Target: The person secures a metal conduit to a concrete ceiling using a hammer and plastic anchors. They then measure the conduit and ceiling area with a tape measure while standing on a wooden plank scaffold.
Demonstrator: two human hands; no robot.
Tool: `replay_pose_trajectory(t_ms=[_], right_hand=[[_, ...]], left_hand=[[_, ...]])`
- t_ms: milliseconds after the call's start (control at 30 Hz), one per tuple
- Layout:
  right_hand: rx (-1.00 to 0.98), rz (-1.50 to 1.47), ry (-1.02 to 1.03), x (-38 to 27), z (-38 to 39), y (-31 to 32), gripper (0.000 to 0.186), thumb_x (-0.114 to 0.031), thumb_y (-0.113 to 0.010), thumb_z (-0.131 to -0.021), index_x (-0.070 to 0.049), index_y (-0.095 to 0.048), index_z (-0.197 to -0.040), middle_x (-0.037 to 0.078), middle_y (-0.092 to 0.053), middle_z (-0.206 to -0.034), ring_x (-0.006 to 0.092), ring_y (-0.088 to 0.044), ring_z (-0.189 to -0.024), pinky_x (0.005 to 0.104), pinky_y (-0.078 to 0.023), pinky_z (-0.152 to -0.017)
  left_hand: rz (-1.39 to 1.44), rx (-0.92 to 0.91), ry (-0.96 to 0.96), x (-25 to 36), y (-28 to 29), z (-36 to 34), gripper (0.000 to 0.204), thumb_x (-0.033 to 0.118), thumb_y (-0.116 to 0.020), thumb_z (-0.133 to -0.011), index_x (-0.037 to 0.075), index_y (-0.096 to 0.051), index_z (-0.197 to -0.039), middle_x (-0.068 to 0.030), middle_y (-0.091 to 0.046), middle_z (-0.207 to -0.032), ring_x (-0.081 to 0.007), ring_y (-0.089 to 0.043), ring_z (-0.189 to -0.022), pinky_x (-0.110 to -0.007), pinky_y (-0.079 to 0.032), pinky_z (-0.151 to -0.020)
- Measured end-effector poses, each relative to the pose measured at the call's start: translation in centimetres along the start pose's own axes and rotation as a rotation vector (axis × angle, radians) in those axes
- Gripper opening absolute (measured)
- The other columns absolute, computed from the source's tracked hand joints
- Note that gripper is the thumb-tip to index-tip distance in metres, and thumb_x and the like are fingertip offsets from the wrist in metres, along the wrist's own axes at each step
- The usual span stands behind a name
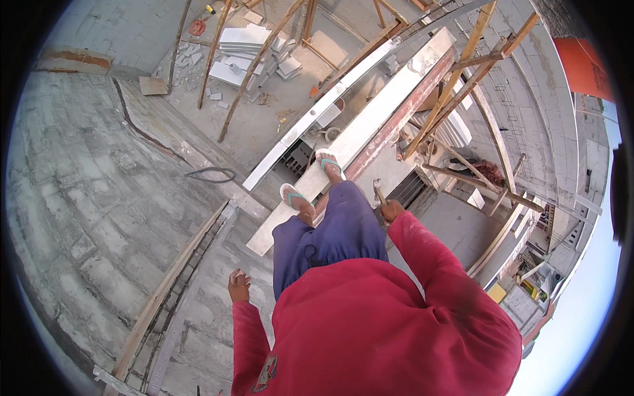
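A person in a red long-sleeved top (396, 317) and dark blue trousers (333, 231) stands high on a long whitish board (396, 92), feet in pale sandals (292, 196) with green straps. The right hand (392, 210) is closed around the handle of a hammer (378, 191), which is held just beside the right knee, its metal head pointing away from the body and standing clear of the board's edge. The left hand (239, 286) hangs out to the left of the trousers, its fingers loosely bent and slightly apart; the block wall (72, 178) and a timber strip (165, 284) lie on that side, the timber running diagonally toward the lower left. A dark loop (211, 174) rests farther forward, to the left of the sandals. Ahead, a narrow white ledge (297, 135) runs roughly alongside the board, with a gap between the two. Far below, beyond the ledge, pale slabs (238, 49) lie stacked on the floor (261, 125) among broken pieces, with slanting wooden poles (265, 59) rising in front of them. More timber props (456, 79) lean on the right, and an orange sheet (581, 66) shows near the upper right rim.
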State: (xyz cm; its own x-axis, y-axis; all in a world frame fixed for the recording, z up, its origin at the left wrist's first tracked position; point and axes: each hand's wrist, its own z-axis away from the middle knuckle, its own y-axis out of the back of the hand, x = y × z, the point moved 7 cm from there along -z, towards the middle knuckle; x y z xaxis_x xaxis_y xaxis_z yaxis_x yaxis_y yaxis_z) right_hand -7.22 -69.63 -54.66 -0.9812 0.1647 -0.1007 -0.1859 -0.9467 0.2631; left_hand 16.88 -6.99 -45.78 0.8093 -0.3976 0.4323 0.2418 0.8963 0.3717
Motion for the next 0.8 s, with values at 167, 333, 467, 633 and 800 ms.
replay_pose_trajectory(t_ms=[167, 333, 467, 633, 800], right_hand=[[0.248, -0.254, 0.068, 2.6, -1.4, -3.2, 0.031, -0.023, -0.062, -0.092, 0.008, -0.065, -0.091, 0.011, -0.059, -0.062, 0.0235, -0.057, -0.044, 0.0400, -0.045, -0.044], [0.033, -0.114, -0.045, 5.1, -15.7, -5.6, 0.032, -0.023, -0.064, -0.091, 0.008, -0.070, -0.093, 0.014, -0.065, -0.067, 0.0231, -0.060, -0.048, 0.0437, -0.046, -0.047], [0.356, 0.155, 0.057, 3.9, -29.5, -6.0, 0.030, -0.022, -0.064, -0.090, 0.004, -0.073, -0.100, 0.026, -0.075, -0.093, 0.0429, -0.075, -0.082, 0.0530, -0.058, -0.075], [0.461, -0.155, 0.024, -2.2, -39.7, -1.9, 0.035, -0.021, -0.062, -0.092, 0.002, -0.061, -0.119, 0.029, -0.071, -0.111, 0.0464, -0.069, -0.107, 0.0534, -0.056, -0.092], [0.681, -0.344, 0.162, -8.6, -45.0, 5.2, 0.043, -0.020, -0.061, -0.096, 0.001, -0.051, -0.132, 0.029, -0.064, -0.121, 0.0487, -0.066, -0.110, 0.0558, -0.054, -0.094]], left_hand=[[-0.246, -0.197, -0.162, 8.8, -6.8, 0.1, 0.042, 0.027, -0.061, -0.105, 0.004, -0.059, -0.140, -0.0117, -0.070, -0.118, -0.0181, -0.069, -0.097, -0.031, -0.054, -0.082], [-0.351, -0.208, -0.050, 10.0, -11.1, -0.1, 0.043, 0.027, -0.061, -0.105, 0.002, -0.058, -0.140, -0.0126, -0.069, -0.118, -0.0197, -0.068, -0.101, -0.035, -0.055, -0.087], [-0.666, -0.260, -0.053, 7.5, -16.0, -0.6, 0.048, 0.028, -0.060, -0.104, -0.004, -0.058, -0.139, -0.0157, -0.068, -0.125, -0.0237, -0.066, -0.113, -0.037, -0.054, -0.094], [-0.910, -0.236, -0.100, 6.9, -22.2, -1.0, 0.055, 0.030, -0.067, -0.101, -0.003, -0.053, -0.143, -0.0204, -0.059, -0.140, -0.0299, -0.059, -0.128, -0.039, -0.047, -0.108], [-1.043, -0.264, -0.096, 8.0, -27.8, -3.5, 0.060, 0.030, -0.064, -0.102, -0.005, -0.048, -0.147, -0.0248, -0.053, -0.147, -0.0340, -0.055, -0.133, -0.044, -0.046, -0.109]])
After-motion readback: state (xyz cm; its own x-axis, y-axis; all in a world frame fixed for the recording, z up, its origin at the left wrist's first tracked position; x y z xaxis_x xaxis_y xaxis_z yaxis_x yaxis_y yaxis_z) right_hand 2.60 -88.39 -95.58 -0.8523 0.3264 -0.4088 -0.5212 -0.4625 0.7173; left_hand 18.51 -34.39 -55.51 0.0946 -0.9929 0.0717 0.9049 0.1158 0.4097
